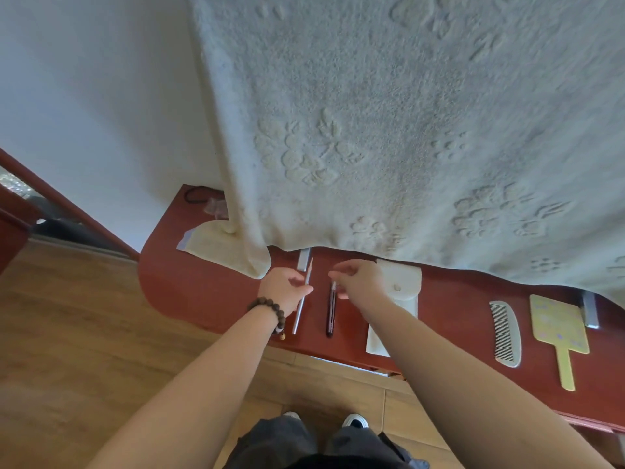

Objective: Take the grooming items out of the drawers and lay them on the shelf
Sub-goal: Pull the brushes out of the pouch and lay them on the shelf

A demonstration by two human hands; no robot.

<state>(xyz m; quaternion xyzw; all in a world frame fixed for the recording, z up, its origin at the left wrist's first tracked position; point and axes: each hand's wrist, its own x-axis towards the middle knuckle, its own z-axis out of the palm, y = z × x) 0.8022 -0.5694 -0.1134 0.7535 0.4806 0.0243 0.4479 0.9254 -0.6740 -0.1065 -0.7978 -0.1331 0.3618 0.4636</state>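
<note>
A red-brown shelf (209, 292) runs across the view under a hanging pale towel. My left hand (284, 289), with a bead bracelet on the wrist, pinches a thin silver stick-like tool (299, 316) that slants down onto the shelf. Beside it lies a dark slim item (330, 313) with a pale tip. My right hand (358, 279) hovers just above that tip, fingers loosely curled and holding nothing. A white pouch (402, 286) lies under my right wrist. Further right lie a pale comb (506, 333) and a yellow hand mirror (558, 330).
The large embossed towel (389, 130) hangs over the shelf's back edge and hides part of it. A flat cream packet (209, 245) and a black hair tie (196, 194) lie at the shelf's left end. Metal brackets (590, 309) stand at the back. Wooden floor lies below.
</note>
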